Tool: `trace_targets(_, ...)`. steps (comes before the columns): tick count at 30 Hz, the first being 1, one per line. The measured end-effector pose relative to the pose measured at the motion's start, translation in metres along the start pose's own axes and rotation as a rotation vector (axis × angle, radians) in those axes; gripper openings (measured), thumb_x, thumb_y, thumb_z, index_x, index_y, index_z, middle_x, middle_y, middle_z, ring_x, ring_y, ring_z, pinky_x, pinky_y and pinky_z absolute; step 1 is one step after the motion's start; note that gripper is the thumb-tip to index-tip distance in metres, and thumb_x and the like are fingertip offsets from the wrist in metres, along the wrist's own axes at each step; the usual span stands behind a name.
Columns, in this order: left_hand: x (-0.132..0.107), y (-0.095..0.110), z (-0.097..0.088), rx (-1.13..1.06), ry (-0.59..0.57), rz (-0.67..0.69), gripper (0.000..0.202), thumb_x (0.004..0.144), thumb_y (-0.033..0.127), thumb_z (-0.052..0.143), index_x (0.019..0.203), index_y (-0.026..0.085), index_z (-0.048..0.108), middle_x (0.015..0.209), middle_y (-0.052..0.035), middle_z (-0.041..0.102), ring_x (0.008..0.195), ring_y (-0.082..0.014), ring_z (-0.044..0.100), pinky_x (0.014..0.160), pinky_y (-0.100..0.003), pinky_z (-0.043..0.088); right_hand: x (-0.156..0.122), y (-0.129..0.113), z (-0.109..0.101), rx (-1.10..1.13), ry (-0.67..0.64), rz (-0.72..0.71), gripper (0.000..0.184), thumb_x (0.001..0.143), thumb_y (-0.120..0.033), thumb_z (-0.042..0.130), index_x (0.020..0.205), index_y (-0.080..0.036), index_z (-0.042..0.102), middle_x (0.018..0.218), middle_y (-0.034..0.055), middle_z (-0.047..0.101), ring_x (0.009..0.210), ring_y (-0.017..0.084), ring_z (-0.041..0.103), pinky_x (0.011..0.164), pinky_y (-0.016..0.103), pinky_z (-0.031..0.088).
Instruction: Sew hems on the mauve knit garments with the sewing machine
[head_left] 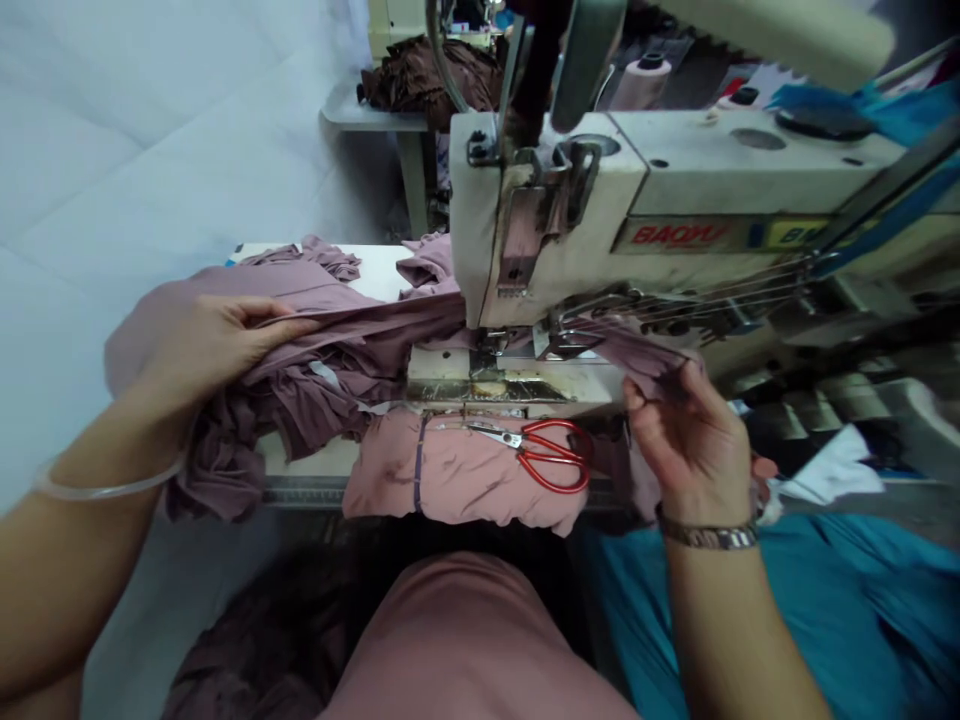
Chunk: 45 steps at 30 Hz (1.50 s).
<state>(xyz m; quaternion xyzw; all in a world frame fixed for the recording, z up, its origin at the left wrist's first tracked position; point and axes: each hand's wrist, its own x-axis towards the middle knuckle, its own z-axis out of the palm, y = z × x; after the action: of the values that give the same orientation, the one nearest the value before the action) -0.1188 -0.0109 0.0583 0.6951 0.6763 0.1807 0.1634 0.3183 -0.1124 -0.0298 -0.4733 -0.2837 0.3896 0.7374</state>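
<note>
The fingers of the left hand close flat over a fold of mauve knit fabric, and those of the right hand pinch its narrow edge beside the presser foot of the sewing machine. The cloth looks light and limp, best held along folds. Red-handled scissors rest on a pink fabric bundle against the table.

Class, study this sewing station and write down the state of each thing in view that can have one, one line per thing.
left hand, gripping the mauve fabric
right hand, pinching the mauve fabric's edge
mauve fabric, bunched, running toward the needle area
sewing machine, with fabric under its presser foot
red-handled scissors, blades closed, lying on the pink fabric bundle
pink fabric bundle, folded, banded with a purple strip
</note>
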Motion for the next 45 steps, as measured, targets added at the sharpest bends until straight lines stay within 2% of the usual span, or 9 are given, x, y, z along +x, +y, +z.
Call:
trace_targets(7,0.015,0.009,0.026,-0.813,0.064,-0.236,0.046,0.08,0.07,0.061,0.105,0.032,0.063,0.1,0.01,0.073,0.083,-0.0146,0.06,0.064,-0.028,0.052,-0.021,0.004,0.005,-0.082,-0.017,-0.112,0.037,0.095,-0.052,0.041,0.09,-0.024,0.064,0.083,0.0031,0.066,0.085,0.02,0.066,0.077,0.04,0.057)
trace_targets(10,0.014,0.028,0.044,-0.807,0.066,0.005,0.062,0.084,0.078,0.044,0.118,0.028,0.057,0.108,0.0019,0.071,0.086,-0.0166,0.063,0.066,-0.032,0.056,-0.037,0.01,0.034,-0.443,-0.166,-0.443,0.028,0.096,-0.041,0.047,0.089,-0.022,0.067,0.083,0.0029,0.065,0.078,0.018,0.063,0.074,0.035,0.056)
trace_targets(13,-0.005,0.057,0.077,-0.611,-0.151,0.376,0.062,0.071,0.067,0.072,0.11,0.02,0.065,0.104,-0.0052,0.071,0.089,-0.0204,0.065,0.076,-0.034,0.058,-0.043,0.015,0.056,-1.031,-0.736,-0.805,0.022,0.092,-0.029,0.056,0.105,-0.015,0.068,0.107,0.0119,0.067,0.096,0.023,0.061,0.084,0.038,0.053)
trace_targets(16,-0.024,0.076,0.109,-0.025,-0.157,0.93,0.044,0.086,0.038,0.069,0.124,0.018,0.06,0.118,-0.0113,0.065,0.106,-0.0236,0.062,0.088,-0.036,0.054,-0.032,0.015,0.059,-1.486,-0.962,-1.085,0.046,0.092,-0.023,0.055,0.136,-0.007,0.051,0.13,0.0196,0.057,0.108,0.028,0.054,0.086,0.043,0.05)
trace_targets(19,-0.035,0.077,0.124,0.328,0.11,1.091,0.033,0.095,0.018,0.053,0.127,0.018,0.057,0.101,-0.0094,0.066,0.091,-0.0199,0.062,0.074,-0.032,0.051,-0.017,0.009,0.053,-1.682,-1.011,-1.195,0.053,0.092,-0.016,0.049,0.144,-0.009,0.042,0.122,0.017,0.06,0.096,0.026,0.053,0.077,0.04,0.048)
trace_targets(23,-0.042,0.074,0.125,0.375,0.234,1.141,0.027,0.097,0.016,0.049,0.122,0.02,0.059,0.093,-0.0061,0.065,0.083,-0.018,0.06,0.069,-0.031,0.047,-0.013,0.007,0.051,-1.618,-1.046,-1.302,0.043,0.093,-0.014,0.046,0.135,-0.004,0.05,0.123,0.0177,0.059,0.105,0.027,0.052,0.083,0.039,0.046)
trace_targets(28,-0.051,0.08,0.128,0.325,0.193,1.091,0.029,0.097,0.018,0.048,0.123,0.011,0.058,0.117,-0.0112,0.064,0.106,-0.0219,0.059,0.09,-0.035,0.049,-0.023,0.013,0.056,-1.586,-0.966,-1.293,0.041,0.094,-0.017,0.048,0.13,0.002,0.053,0.131,0.0206,0.056,0.116,0.03,0.049,0.09,0.038,0.045)
trace_targets(36,-0.062,0.09,0.129,0.38,0.155,1.047,0.035,0.094,0.016,0.049,0.126,0.009,0.058,0.124,-0.0134,0.061,0.109,-0.0246,0.058,0.09,-0.038,0.049,-0.033,0.02,0.061,-1.54,-0.836,-1.263,0.028,0.093,-0.021,0.054,0.111,-0.002,0.064,0.125,0.0183,0.06,0.109,0.027,0.053,0.088,0.038,0.049)
trace_targets(45,-0.06,0.094,0.145,0.342,0.142,0.951,0.04,0.094,0.017,0.045,0.133,0.008,0.053,0.124,-0.0144,0.06,0.11,-0.0269,0.055,0.09,-0.04,0.048,-0.041,0.038,0.059,-1.394,-0.764,-1.068,0.045,0.094,-0.022,0.053,0.133,0.0,0.051,0.133,0.0184,0.056,0.124,0.029,0.049,0.106,0.044,0.045)
